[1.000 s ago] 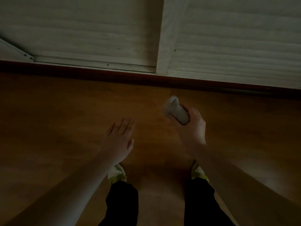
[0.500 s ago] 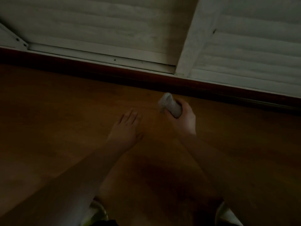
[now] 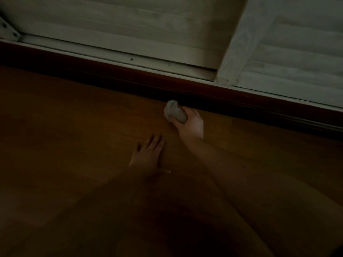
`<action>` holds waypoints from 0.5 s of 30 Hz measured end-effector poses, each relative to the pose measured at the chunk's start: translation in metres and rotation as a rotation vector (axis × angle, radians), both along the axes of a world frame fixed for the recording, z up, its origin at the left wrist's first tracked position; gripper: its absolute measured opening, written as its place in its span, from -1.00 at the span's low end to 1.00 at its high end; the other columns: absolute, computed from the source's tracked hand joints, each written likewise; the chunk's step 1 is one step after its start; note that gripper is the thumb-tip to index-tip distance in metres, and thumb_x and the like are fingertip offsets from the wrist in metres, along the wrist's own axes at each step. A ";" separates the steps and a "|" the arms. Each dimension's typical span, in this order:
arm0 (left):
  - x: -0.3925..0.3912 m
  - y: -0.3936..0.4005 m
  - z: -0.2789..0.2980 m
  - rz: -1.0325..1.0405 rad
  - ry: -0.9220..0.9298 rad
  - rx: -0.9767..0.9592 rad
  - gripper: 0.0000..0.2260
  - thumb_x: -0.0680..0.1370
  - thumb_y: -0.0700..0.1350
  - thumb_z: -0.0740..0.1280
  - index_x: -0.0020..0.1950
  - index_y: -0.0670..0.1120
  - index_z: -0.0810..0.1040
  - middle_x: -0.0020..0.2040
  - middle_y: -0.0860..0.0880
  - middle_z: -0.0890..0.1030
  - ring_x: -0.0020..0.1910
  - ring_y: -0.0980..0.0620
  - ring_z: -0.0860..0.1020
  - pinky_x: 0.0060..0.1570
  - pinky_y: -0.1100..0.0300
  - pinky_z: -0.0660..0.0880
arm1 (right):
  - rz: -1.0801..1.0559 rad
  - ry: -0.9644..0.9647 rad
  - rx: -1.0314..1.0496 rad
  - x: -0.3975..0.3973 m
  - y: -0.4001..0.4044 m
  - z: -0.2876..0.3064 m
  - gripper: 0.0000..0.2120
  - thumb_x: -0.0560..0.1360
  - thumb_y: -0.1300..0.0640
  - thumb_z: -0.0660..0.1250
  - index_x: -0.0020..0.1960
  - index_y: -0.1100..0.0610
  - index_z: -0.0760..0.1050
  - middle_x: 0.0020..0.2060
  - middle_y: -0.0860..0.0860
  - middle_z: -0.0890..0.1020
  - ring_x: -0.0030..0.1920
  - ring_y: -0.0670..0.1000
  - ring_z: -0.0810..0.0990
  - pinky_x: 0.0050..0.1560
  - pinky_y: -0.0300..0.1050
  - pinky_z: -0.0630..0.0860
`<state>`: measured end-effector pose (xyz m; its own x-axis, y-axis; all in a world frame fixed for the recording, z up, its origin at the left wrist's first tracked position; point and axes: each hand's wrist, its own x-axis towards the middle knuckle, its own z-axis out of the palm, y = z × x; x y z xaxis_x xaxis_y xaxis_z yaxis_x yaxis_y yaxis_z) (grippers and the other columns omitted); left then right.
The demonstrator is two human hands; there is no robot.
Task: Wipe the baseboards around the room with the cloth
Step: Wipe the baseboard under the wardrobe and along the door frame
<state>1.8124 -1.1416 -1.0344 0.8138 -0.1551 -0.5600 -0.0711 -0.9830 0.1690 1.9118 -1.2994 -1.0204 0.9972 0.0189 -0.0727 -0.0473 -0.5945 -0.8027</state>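
A dark reddish-brown baseboard (image 3: 111, 71) runs from the left edge down to the right, between the wooden floor and the pale panels above. My right hand (image 3: 191, 123) is shut on a bunched grey-white cloth (image 3: 173, 111), and the cloth's tip sits at the foot of the baseboard. Below and left of it, my left hand (image 3: 148, 153) lies flat on the floor with its fingers apart and nothing in it. The room is dim.
Brown wooden floor (image 3: 65, 127) fills the lower view. Above the baseboard stand pale panelled doors with a metal track (image 3: 118, 54) and a vertical post (image 3: 239, 45). A bracket with screws (image 3: 8, 31) sits at the far left.
Both hands have gone forward toward the wall. The cloth, which was held above the floor, now reaches the baseboard, and my left hand has come down flat on the floor. My feet have left the view.
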 end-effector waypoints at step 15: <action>0.000 -0.001 -0.005 -0.127 -0.068 0.150 0.07 0.39 0.53 0.16 0.58 0.02 -0.37 0.60 0.02 -0.30 0.59 -0.02 -0.24 0.51 -0.21 -0.05 | -0.249 0.077 -0.041 0.017 -0.064 -0.019 -0.49 0.48 -0.01 0.46 0.33 0.17 0.43 0.23 0.07 0.48 0.17 0.04 0.51 0.18 -0.13 0.45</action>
<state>1.8127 -1.1428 -1.0391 0.8296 -0.1774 -0.5294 -0.2018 -0.9793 0.0118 1.9288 -1.3638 -1.0390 0.9622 -0.2309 -0.1445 -0.2564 -0.5885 -0.7668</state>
